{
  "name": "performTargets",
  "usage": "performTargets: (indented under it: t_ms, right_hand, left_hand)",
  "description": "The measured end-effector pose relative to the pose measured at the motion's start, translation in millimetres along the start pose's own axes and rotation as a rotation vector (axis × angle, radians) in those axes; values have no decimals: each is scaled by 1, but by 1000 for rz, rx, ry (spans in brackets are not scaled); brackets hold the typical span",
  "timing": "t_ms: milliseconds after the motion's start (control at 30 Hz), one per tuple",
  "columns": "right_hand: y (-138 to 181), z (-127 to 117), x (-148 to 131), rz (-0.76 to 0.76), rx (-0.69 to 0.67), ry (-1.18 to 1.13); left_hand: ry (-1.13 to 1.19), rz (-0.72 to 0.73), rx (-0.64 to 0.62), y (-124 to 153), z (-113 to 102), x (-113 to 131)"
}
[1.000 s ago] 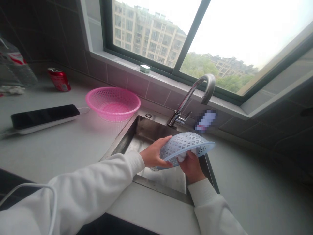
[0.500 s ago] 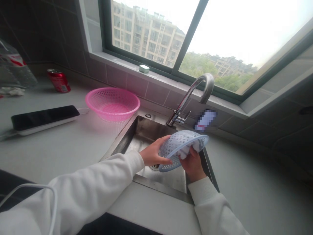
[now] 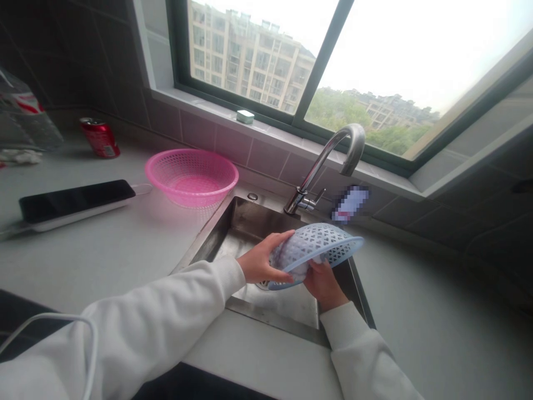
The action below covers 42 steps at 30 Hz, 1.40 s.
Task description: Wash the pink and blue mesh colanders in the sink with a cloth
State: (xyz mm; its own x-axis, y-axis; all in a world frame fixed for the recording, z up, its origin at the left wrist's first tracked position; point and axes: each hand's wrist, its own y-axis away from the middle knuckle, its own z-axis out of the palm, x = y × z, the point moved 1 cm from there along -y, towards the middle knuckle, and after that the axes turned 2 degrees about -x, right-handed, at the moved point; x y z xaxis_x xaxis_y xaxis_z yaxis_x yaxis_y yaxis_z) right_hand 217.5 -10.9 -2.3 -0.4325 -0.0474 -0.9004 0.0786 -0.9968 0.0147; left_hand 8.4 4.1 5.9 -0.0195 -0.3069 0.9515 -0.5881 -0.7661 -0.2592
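Over the steel sink (image 3: 277, 314) a light blue plastic basket (image 3: 320, 238) with cut-out holes is held tilted, its opening facing down and toward me. My left hand (image 3: 264, 260) grips its left side, thumb on the rim and fingers round the outer wall. Inside the basket, my right hand (image 3: 327, 283) presses a whitish cloth (image 3: 300, 270) against the inner wall; its fingertips are partly hidden. The chrome faucet (image 3: 353, 147) arches behind the basket, and no water runs from it.
A pink basket (image 3: 191, 178) stands on the counter left of the sink. Farther left are a black phone-like device (image 3: 77, 201) with a cable, a red can (image 3: 100, 137) and a plastic bottle (image 3: 29, 114). A small box (image 3: 245, 116) sits on the windowsill.
The blue basket has turned slightly, its right end shifting to the right. My right hand and the cloth have moved left and down inside it. My left hand keeps its grip.
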Motion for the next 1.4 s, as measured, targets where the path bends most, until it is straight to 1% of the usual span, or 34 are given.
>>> performTargets:
  t_ms: [67, 133, 233, 300, 367, 467, 533, 667, 733, 800, 900, 967, 1167, 1267, 1400]
  right_hand:
    - [1, 4, 3, 1, -15, 23]
    - [-1, 1, 2, -25, 31, 0]
    - [-5, -12, -2, -72, 120, -60]
    - [-6, -15, -3, -85, 145, -73]
    - [-5, -11, -2, -72, 135, -53]
    - [0, 0, 2, -35, 49, 12]
    - [1, 2, 2, -30, 14, 11]
    - [-3, -11, -4, -21, 61, -94]
    - [-3, -13, -6, -22, 83, -102]
    - [-2, -8, -4, -24, 77, -71]
    - [2, 3, 2, -14, 28, 2]
    - [2, 5, 3, -23, 24, 15]
    - [-4, -12, -5, -85, 118, -101]
    - [-3, -9, -5, -80, 94, -104]
    - [0, -1, -1, -23, 19, -14]
  left_hand:
    - [-2, 15, -1, 0, -1, -1]
    - [-9, 18, 8, 0, -2, -2]
    - [-7, -10, 18, 0, -2, -3]
    - [3, -27, 18, 0, -1, -3]
    - [12, -27, 15, 1, 0, -3]
    - [21, -11, 15, 1, 1, -3]
    - [25, 7, 19, 1, 1, -3]
    - [28, 15, 14, 2, 1, -2]
    - [17, 7, 10, 2, 2, -1]
    - [12, 8, 16, 3, 2, 0]
    - [26, 19, 14, 3, 2, 1]
    - [20, 15, -1, 2, 0, 1]
    - [66, -47, -21, 0, -3, -3]
    - [59, -53, -20, 1, -2, -3]
    - [32, -23, -18, 2, -3, 0]
